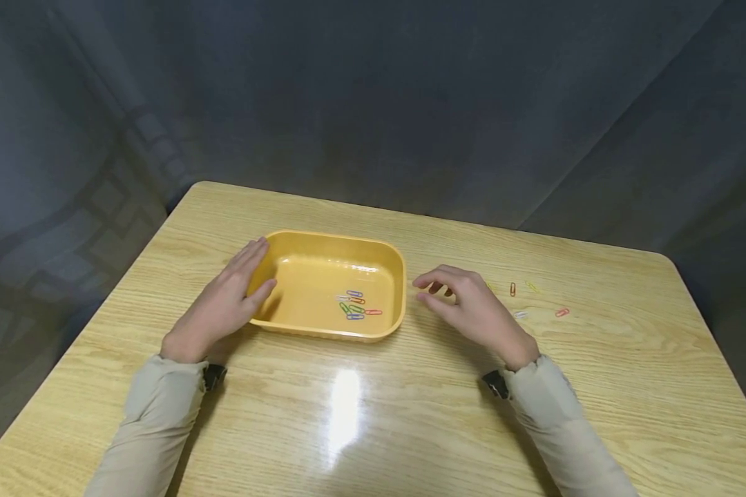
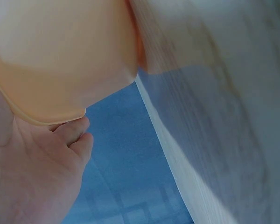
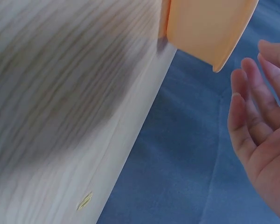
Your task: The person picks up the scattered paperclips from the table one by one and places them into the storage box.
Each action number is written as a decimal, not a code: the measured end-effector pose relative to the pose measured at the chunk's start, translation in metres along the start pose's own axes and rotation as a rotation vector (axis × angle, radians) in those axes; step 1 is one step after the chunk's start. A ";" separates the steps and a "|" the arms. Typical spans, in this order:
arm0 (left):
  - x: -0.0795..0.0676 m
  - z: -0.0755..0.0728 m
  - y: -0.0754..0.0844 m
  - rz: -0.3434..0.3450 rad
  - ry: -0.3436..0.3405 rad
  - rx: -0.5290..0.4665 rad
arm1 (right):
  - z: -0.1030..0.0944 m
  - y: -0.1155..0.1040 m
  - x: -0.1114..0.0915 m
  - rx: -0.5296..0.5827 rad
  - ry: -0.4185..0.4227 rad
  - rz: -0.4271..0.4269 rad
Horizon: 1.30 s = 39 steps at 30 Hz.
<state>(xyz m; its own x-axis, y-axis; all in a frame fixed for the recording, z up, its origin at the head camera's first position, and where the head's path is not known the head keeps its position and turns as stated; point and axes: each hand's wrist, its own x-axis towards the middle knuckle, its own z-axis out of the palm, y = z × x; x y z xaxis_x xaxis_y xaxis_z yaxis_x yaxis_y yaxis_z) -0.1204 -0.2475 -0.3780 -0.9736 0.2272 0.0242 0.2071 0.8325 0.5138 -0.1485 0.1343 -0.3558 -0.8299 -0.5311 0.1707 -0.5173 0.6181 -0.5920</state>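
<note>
At the left end of a yellow plastic tray (image 1: pixel 323 335), my left hand (image 1: pixel 224 297) touches the rim. Its fingers lie extended along the edge, and the thumb reaches over the inside. The left wrist view shows the palm against the tray rim (image 2: pixel 32 120). Several coloured paper clips (image 1: pixel 356 310) lie in the tray, right of its middle. My right hand (image 1: pixel 466 304) hovers just off the tray's right side, fingers loosely bent, thumb apart and nothing between them. In the right wrist view this hand (image 3: pixel 266 126) is empty beside the tray's corner (image 3: pixel 210 37).
On the wooden table (image 1: pixel 628 379), right of my right hand, lie a red paper clip (image 1: pixel 512 289), a yellow paper clip (image 1: pixel 533 287), a white paper clip (image 1: pixel 520 315) and a pinkish-red paper clip (image 1: pixel 562 313). Dark curtain (image 1: pixel 373 103) hangs behind the table's far edge.
</note>
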 end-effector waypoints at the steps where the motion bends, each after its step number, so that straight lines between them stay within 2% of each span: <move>1: 0.000 0.000 0.000 -0.003 -0.002 0.000 | -0.001 0.001 -0.001 -0.002 -0.001 0.006; 18: 0.001 0.001 0.000 -0.004 -0.002 -0.004 | -0.012 0.020 -0.020 -0.056 0.009 0.068; 39: 0.001 0.000 -0.001 0.002 -0.005 -0.001 | -0.024 0.045 -0.040 -0.119 0.045 0.082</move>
<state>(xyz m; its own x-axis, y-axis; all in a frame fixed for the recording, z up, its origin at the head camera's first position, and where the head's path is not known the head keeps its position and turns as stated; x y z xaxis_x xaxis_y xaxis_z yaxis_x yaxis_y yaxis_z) -0.1214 -0.2477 -0.3787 -0.9727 0.2312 0.0203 0.2085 0.8318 0.5145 -0.1434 0.1968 -0.3705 -0.8778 -0.4507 0.1624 -0.4659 0.7243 -0.5082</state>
